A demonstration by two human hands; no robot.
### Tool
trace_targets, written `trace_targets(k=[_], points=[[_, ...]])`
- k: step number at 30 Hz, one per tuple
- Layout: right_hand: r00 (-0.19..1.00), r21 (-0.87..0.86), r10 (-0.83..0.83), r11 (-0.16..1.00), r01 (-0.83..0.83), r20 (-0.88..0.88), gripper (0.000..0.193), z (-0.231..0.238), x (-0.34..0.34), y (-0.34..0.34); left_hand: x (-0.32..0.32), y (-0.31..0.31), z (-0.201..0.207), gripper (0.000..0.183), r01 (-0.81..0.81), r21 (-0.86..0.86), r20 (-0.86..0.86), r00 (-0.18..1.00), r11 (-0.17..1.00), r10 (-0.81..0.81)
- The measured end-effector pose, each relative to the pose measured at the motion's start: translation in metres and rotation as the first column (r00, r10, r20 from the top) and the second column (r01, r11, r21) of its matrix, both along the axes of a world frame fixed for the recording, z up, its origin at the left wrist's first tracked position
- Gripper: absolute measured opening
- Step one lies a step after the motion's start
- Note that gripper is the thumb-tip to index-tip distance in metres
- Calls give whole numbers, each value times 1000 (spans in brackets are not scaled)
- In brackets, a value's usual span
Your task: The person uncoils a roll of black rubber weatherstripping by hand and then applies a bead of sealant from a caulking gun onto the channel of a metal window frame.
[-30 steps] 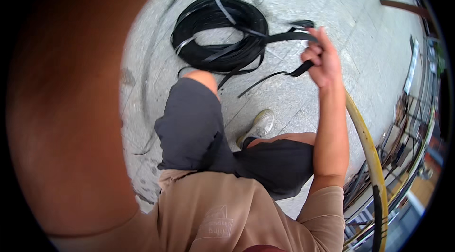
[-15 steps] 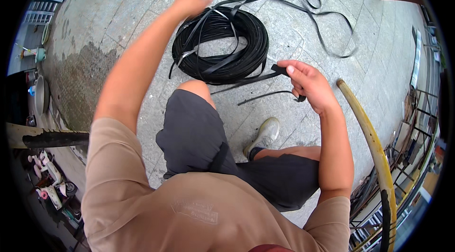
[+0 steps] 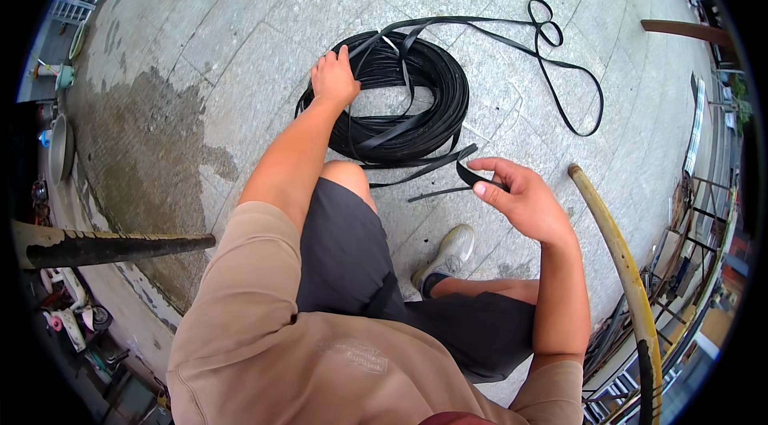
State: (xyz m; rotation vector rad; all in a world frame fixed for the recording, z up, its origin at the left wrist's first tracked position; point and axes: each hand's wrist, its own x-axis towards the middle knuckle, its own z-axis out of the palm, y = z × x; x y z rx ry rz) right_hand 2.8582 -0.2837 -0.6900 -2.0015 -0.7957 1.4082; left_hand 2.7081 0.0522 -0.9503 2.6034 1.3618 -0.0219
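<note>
A thick coil of flat black strap (image 3: 448,89) lies on the paving in front of my knees. My left hand (image 3: 334,79) rests over the coil's upper left side, its fingers closed around the bundled turns. To the right of the coil, my right hand (image 3: 520,195) pinches a loose length of the black strap (image 3: 466,172) between thumb and fingers. This piece bends up in a short curve, and a thin tail of it points left. Part of the strap is hidden in the right palm.
A loose run of strap (image 3: 598,105) loops across the paving at upper right. Curved yellow-and-black bars stand on the right (image 3: 612,221) and left (image 3: 120,247). My shoe (image 3: 454,249) is below the coil. A toy scooter (image 3: 72,305) and a basin (image 3: 60,149) sit far left.
My left hand has come down from above the coil onto its upper left side. My right hand has shifted slightly down, and the strap in it now curves upward.
</note>
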Motion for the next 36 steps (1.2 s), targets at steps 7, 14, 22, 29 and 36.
trace_targets(k=[7, 14, 22, 29, 36], points=[[998, -72, -25, 997, 29, 55, 43, -5, -9, -13, 5, 13, -10, 49, 58, -14, -52, 997, 998, -59], [994, -67, 22, 998, -15, 110, 42, 13, -17, -13, 20, 19, -14, 31, 72, -174, -7, 997, 982, -75], [997, -56, -16, 998, 21, 77, 40, -3, -19, -22, 196, 73, 127, 24, 756, -561, 822, 461, 336, 336], [992, -99, 48, 994, -36, 120, 41, -5, -24, -8, 282, 44, 292, 56, 768, -195, 815, 473, 611, -335], [960, 181, 204, 954, -239, 194, 48, 8, -44, 0, 99, -10, 135, 36, 790, 84, 910, 187, 607, -370]])
